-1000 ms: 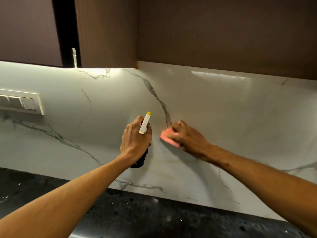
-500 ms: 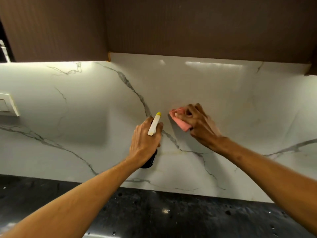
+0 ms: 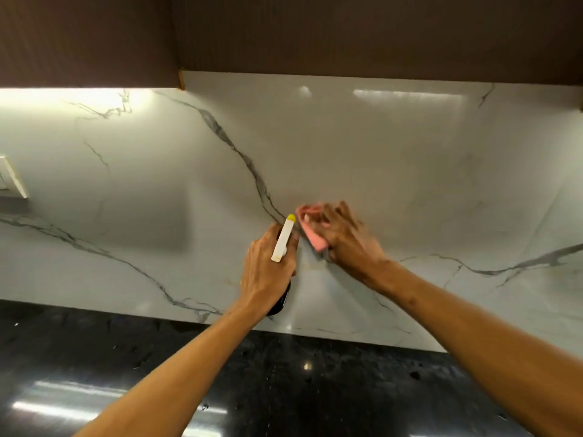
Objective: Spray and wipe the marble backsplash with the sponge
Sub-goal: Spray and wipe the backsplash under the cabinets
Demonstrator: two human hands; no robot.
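Because the pink sponge (image 3: 310, 238) is soft and light, you should keep it pinned flat under your right hand (image 3: 344, 241), fingers spread across its back, so it gives against the marble backsplash (image 3: 410, 171) rather than rolling up. It sits pressed to the stone just right of the dark grey vein (image 3: 252, 171); the motion blur makes its far edge hard to read. The marble looks glossy and hard, so it is probably slick when wet. Your left hand (image 3: 268, 272) is wrapped around the dark spray bottle (image 3: 282, 302), its white nozzle (image 3: 283, 239) just beside the sponge and likely to catch a leftward stroke. The switch plate (image 3: 12, 179) stands well apart on the left, the cabinet (image 3: 347, 36) overhangs above, and the black surface (image 3: 284, 389) lies below.
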